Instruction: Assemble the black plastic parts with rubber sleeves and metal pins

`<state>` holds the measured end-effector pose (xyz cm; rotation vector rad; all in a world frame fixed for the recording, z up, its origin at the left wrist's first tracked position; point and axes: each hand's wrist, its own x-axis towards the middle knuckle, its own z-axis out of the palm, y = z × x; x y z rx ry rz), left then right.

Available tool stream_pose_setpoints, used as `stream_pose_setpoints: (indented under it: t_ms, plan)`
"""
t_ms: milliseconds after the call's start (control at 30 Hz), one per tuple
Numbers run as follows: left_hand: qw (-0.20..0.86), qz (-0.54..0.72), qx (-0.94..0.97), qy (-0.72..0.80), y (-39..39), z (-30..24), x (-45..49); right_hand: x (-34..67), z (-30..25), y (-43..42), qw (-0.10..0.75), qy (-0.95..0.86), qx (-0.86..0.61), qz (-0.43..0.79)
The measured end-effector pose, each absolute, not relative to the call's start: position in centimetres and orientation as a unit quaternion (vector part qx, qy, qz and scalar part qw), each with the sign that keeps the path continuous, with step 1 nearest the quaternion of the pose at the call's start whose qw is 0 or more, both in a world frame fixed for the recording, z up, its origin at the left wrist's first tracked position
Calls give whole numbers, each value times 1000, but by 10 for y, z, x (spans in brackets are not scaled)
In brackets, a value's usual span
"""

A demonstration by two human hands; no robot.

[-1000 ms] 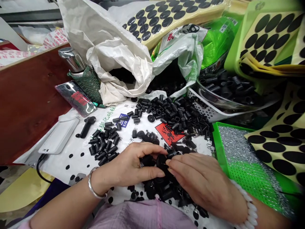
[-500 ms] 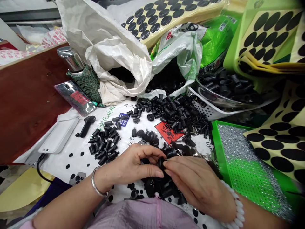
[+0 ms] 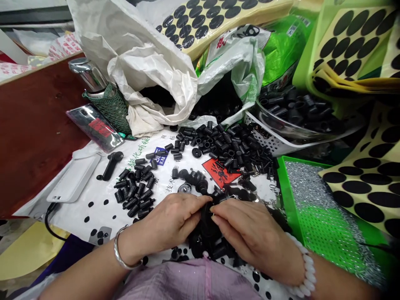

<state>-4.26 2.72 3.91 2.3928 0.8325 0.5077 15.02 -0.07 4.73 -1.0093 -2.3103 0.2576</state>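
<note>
Close in front of my body, both hands meet at a black round plastic part, whose exact kind I cannot make out. My left hand grips it from the left, index finger along its top and thumb below. From the other side the bent fingertips of my right hand pinch its upper edge; they partly cover it. Beneath and around the hands lies a pile of black plastic parts. Just beyond, a silver-grey ring-shaped disc rests beside darker pieces.
Short black tubes lie left, with a bigger heap farther back. On the right stand a green tray of small silvery pieces and a white basket. Open white sacks, a phone and a white power bank are around.
My left hand has turned over, its thumb drawn down from across the part. My right fingertips have shifted slightly left and up. The whole view has moved a little.
</note>
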Motion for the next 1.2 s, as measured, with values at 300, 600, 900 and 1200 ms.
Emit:
stream_pose_setpoints:
  t_ms: [300, 600, 900, 1200]
  plan:
    - [409, 171, 838, 316, 34, 46, -41, 157, 47, 2, 272, -883, -377, 66]
    - [346, 252, 847, 316, 30, 35, -38, 152, 45, 4, 260, -872, -409, 63]
    - [316, 316, 841, 304, 30, 35, -37, 155, 54, 3, 302, -862, -405, 53]
    - [280, 278, 871, 294, 27, 31, -34, 161, 42, 1, 314, -847, -408, 132]
